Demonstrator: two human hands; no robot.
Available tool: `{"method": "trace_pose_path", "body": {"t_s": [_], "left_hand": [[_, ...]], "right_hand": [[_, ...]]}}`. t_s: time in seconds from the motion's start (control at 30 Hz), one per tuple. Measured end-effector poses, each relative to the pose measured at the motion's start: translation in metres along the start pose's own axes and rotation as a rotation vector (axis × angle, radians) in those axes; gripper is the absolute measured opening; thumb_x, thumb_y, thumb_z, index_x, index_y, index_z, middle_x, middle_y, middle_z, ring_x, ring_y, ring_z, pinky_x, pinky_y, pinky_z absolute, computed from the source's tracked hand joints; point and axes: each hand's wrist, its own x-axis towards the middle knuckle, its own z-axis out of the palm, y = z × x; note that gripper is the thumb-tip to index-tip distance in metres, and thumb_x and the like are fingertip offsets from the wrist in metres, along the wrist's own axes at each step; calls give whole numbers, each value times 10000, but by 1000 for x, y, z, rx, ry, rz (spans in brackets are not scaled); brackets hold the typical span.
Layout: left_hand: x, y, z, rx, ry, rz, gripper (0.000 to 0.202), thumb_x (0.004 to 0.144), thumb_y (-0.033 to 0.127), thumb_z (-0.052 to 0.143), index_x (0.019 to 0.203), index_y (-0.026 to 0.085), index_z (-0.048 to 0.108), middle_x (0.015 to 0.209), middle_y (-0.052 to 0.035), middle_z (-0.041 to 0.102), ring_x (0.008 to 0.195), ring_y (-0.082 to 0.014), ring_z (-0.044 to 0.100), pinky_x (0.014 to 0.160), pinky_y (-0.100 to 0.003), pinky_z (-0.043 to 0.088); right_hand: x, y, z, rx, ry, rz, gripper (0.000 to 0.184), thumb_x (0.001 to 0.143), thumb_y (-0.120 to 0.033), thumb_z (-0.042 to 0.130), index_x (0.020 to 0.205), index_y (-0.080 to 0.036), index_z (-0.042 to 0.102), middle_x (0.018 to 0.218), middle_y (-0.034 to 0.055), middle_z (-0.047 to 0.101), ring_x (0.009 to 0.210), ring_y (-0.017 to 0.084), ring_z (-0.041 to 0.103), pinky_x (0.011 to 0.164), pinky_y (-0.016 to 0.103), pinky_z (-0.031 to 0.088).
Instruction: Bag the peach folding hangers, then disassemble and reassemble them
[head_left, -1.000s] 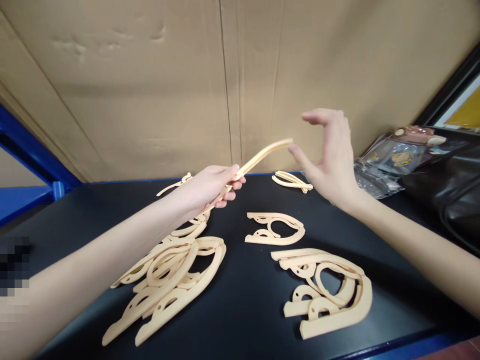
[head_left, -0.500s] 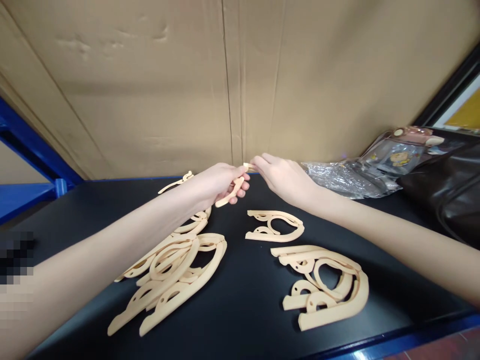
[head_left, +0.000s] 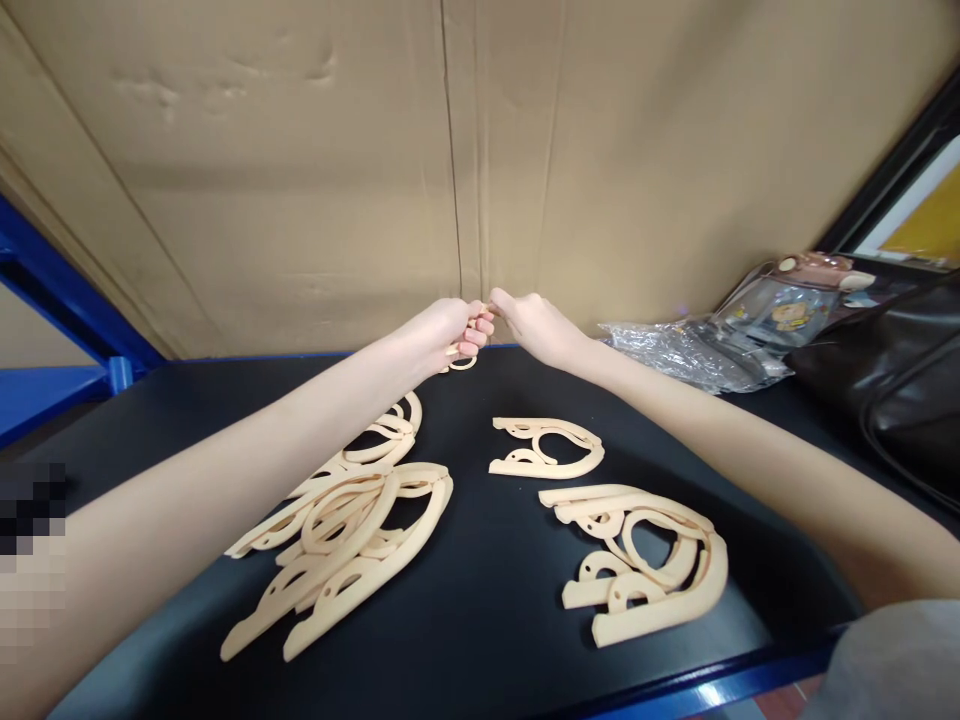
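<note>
Both my hands meet at the far middle of the black table (head_left: 480,590), near the cardboard wall. My left hand (head_left: 450,330) is closed round a beige plastic hanger piece (head_left: 461,362); only a small curved loop of it shows below the fingers. My right hand (head_left: 529,322) pinches the same piece from the right, fingertips touching those of the left. A heap of beige curved hanger pieces (head_left: 345,540) lies under my left forearm. A single folded hanger (head_left: 546,450) lies in the middle, and a stack of folded hangers (head_left: 645,565) sits at the front right.
A cardboard wall (head_left: 450,160) closes the back. Crinkled clear plastic bags (head_left: 675,350) and a packaged item (head_left: 795,300) lie at the back right, beside a dark bag (head_left: 892,390). A blue metal frame (head_left: 52,330) stands at the left; the table's blue front edge (head_left: 712,680) is near.
My right hand came down from open in the air and took hold of the piece in my left hand. Both hands then moved slightly further away; the long piece now looks folded small.
</note>
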Motion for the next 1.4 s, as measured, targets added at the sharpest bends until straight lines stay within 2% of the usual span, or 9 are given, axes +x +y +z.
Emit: {"method": "trace_pose_path", "body": {"t_s": [0.27, 0.57, 0.73, 0.93, 1.03, 1.1, 1.17, 1.27, 1.4], "left_hand": [[-6, 2, -22, 71, -93, -187, 263, 831, -26, 361, 705, 168, 487, 485, 44, 352, 279, -20, 255, 218, -105, 167], [-7, 1, -34, 236, -154, -176, 250, 847, 40, 424, 644, 174, 481, 493, 36, 339, 315, -27, 242, 251, -96, 214], [-8, -11, -22, 367, -89, -22, 249, 879, 65, 396, 671, 174, 479, 522, 48, 329, 347, -43, 259, 329, -148, 264], [-20, -33, -6, 749, 111, 367, 127, 918, 235, 472, 799, 203, 498, 565, 30, 391, 480, -136, 439, 515, -244, 341], [-25, -29, -27, 1379, 246, 567, 176, 940, 314, 411, 909, 203, 545, 626, -18, 504, 622, -219, 545, 626, -301, 364], [-23, -22, -55, 1599, 317, 522, 328, 971, 371, 288, 986, 195, 564, 755, -76, 616, 722, -259, 598, 672, -329, 390], [-15, -16, -88, 1626, 375, 479, 396, 967, 384, 252, 1019, 166, 578, 866, -135, 657, 827, -293, 619, 721, -357, 416], [-2, -16, -129, 1657, 362, 473, 284, 891, 306, 397, 932, 157, 635, 1027, -163, 663, 1032, -308, 584, 883, -373, 410], [-2, -28, -143, 1663, 408, 476, 336, 865, 312, 401, 1012, 120, 633, 1131, -171, 635, 1112, -326, 536, 965, -403, 388]], "right_hand": [[-19, 7, -3, 98, -22, -161, 284, 1017, -256, 271, 935, -177, 531, 850, 48, 640, 661, 136, 533, 587, 250, 300], [-29, -18, -7, -357, -125, -198, 287, 919, -17, 288, 1074, -108, 511, 919, 149, 658, 744, 239, 634, 534, 308, 278], [-25, -23, -1, 7, -140, 6, 234, 847, 15, 389, 988, -118, 520, 845, 169, 672, 733, 269, 649, 584, 312, 342], [-3, -3, 4, 268, -119, 129, 211, 918, -54, 359, 862, -157, 535, 616, 32, 621, 495, 141, 590, 474, 237, 394], [-6, 29, 7, 316, -85, 244, 291, 987, -130, 281, 856, -158, 539, 584, 11, 591, 441, 110, 550, 452, 230, 429], [-16, 52, 11, 267, -50, 339, 307, 1006, -200, 302, 862, -148, 569, 653, 52, 626, 503, 124, 572, 516, 263, 477], [-29, 69, 17, 182, -41, 407, 268, 1000, -262, 385, 957, -133, 615, 903, 126, 673, 736, 165, 634, 698, 331, 531], [-45, 80, 29, 74, -86, 430, 277, 949, -337, 531, 1183, -199, 585, 1237, 95, 584, 1012, 189, 606, 873, 400, 523], [-49, 71, 35, -56, -111, 365, 245, 950, -227, 495, 1103, -94, 633, 1149, 189, 608, 1053, 276, 581, 865, 415, 486]]}}
